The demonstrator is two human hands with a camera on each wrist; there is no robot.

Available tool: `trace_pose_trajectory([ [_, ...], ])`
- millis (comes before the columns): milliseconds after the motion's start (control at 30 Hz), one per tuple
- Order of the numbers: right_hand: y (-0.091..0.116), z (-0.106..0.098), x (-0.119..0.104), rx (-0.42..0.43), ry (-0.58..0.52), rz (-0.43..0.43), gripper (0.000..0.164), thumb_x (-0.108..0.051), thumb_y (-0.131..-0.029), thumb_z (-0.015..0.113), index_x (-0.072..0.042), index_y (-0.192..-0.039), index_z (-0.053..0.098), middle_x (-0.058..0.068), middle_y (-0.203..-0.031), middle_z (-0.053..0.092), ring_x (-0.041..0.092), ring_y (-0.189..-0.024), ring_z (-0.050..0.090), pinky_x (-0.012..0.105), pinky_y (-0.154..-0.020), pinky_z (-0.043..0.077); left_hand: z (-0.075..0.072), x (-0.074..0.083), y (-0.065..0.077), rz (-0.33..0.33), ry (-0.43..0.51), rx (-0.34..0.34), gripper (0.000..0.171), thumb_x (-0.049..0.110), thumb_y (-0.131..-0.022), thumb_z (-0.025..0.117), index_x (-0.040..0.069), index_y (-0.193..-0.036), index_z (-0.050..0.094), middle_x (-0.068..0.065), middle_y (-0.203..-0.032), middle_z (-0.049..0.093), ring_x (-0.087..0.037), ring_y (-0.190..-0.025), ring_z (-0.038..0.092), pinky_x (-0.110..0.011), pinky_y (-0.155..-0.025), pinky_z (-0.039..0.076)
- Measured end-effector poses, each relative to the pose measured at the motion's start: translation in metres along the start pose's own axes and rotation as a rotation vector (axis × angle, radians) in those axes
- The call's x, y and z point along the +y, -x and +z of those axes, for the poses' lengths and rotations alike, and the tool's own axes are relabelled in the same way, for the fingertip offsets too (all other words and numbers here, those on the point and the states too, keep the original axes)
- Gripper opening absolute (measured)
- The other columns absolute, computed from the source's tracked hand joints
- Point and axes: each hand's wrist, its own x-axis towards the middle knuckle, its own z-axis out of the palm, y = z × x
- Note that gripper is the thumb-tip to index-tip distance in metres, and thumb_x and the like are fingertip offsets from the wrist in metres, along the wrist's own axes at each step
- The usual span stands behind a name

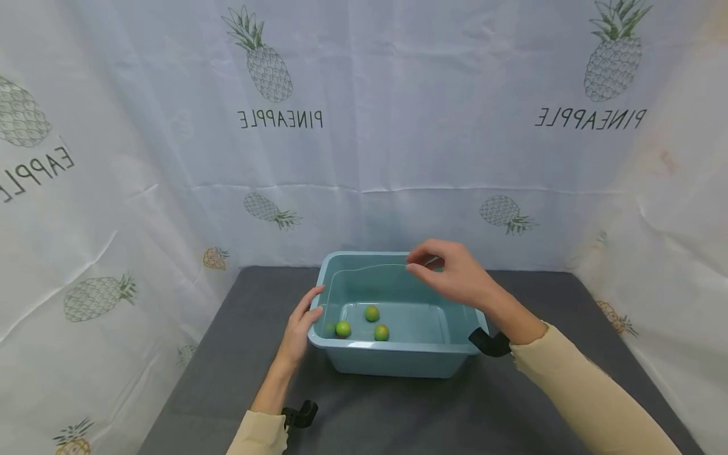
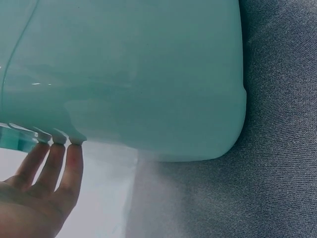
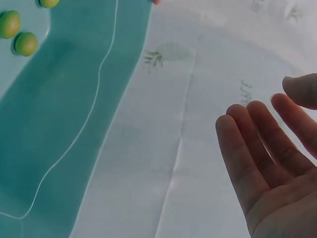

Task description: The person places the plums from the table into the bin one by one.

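A light blue-green plastic basin (image 1: 392, 363) stands on the dark grey table. Inside, near its left front corner, lie three small green round fruits, which look like limes (image 1: 372, 313). My left hand (image 1: 297, 328) grips the basin's left rim; in the left wrist view its fingertips (image 2: 74, 151) press up under the rim from outside. My right hand (image 1: 449, 272) hovers over the basin's right back part, its fingers loosely bent and apart from the thumb. Nothing shows between those fingers, and the right wrist view has the palm (image 3: 282, 203) bare.
Dark grey cloth (image 1: 256, 297) covers the table around the basin. White curtains with printed pineapples (image 1: 364, 145) hang behind and on both sides, close to the table's back edge. A thin pale wavy line (image 3: 91, 106) runs along the basin's inner wall.
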Motion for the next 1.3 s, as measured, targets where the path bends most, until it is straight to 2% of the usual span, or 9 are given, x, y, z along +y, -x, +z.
trace_pose_trajectory([
  [200, 0.019, -0.008, 0.004, 0.038, 0.046, -0.021, 0.013, -0.013, -0.097, 0.07, -0.013, -0.11, 0.072, -0.002, -0.108, 0.069, 0.015, -0.099, 0.065, 0.042, -0.086, 0.054, -0.002, -0.001, 0.0, -0.005, 0.017, -0.004, 0.046, 0.023, -0.105, 0.046, 0.018, -0.151, 0.047, -0.01, -0.164, 0.03, -0.033, -0.148, 0.028, -0.064, -0.112, 0.023],
  [433, 0.041, -0.02, 0.013, 0.093, 0.061, -0.018, 0.015, -0.01, -0.097, 0.07, -0.013, -0.112, 0.072, -0.003, -0.108, 0.07, 0.012, -0.098, 0.066, 0.028, -0.082, 0.054, -0.003, -0.002, -0.001, 0.004, 0.018, -0.007, 0.046, 0.024, -0.105, 0.046, 0.019, -0.151, 0.047, -0.009, -0.163, 0.031, -0.032, -0.148, 0.029, -0.063, -0.112, 0.023],
  [567, 0.052, -0.023, 0.016, 0.124, 0.038, -0.009, 0.015, -0.009, -0.096, 0.071, -0.014, -0.11, 0.073, -0.004, -0.106, 0.069, 0.009, -0.096, 0.065, 0.024, -0.082, 0.053, -0.003, -0.003, -0.002, 0.013, 0.013, 0.001, 0.045, 0.023, -0.106, 0.045, 0.018, -0.15, 0.048, -0.01, -0.163, 0.032, -0.033, -0.147, 0.03, -0.064, -0.112, 0.023],
  [833, 0.073, -0.029, 0.023, 0.207, 0.091, 0.02, 0.018, -0.006, -0.094, 0.072, -0.017, -0.108, 0.074, -0.005, -0.103, 0.07, 0.005, -0.092, 0.066, 0.018, -0.08, 0.051, -0.002, -0.002, -0.001, 0.017, 0.013, -0.009, 0.045, 0.023, -0.106, 0.044, 0.018, -0.151, 0.047, -0.01, -0.163, 0.031, -0.032, -0.149, 0.029, -0.063, -0.113, 0.023],
  [1033, 0.087, -0.029, 0.037, 0.258, 0.114, 0.09, 0.016, -0.009, -0.095, 0.072, -0.014, -0.109, 0.074, 0.0, -0.104, 0.071, 0.003, -0.092, 0.065, 0.019, -0.079, 0.05, -0.003, -0.001, 0.0, 0.009, 0.02, -0.01, 0.046, 0.023, -0.106, 0.044, 0.019, -0.151, 0.046, -0.009, -0.163, 0.031, -0.031, -0.148, 0.03, -0.061, -0.112, 0.024],
  [1300, 0.104, -0.027, 0.069, 0.31, 0.134, 0.168, 0.015, -0.011, -0.096, 0.071, -0.009, -0.111, 0.073, 0.005, -0.104, 0.071, -0.001, -0.089, 0.062, 0.017, -0.077, 0.048, -0.003, -0.001, -0.001, 0.004, 0.019, -0.007, 0.045, 0.023, -0.106, 0.045, 0.018, -0.151, 0.047, -0.01, -0.162, 0.032, -0.032, -0.147, 0.031, -0.061, -0.112, 0.025],
])
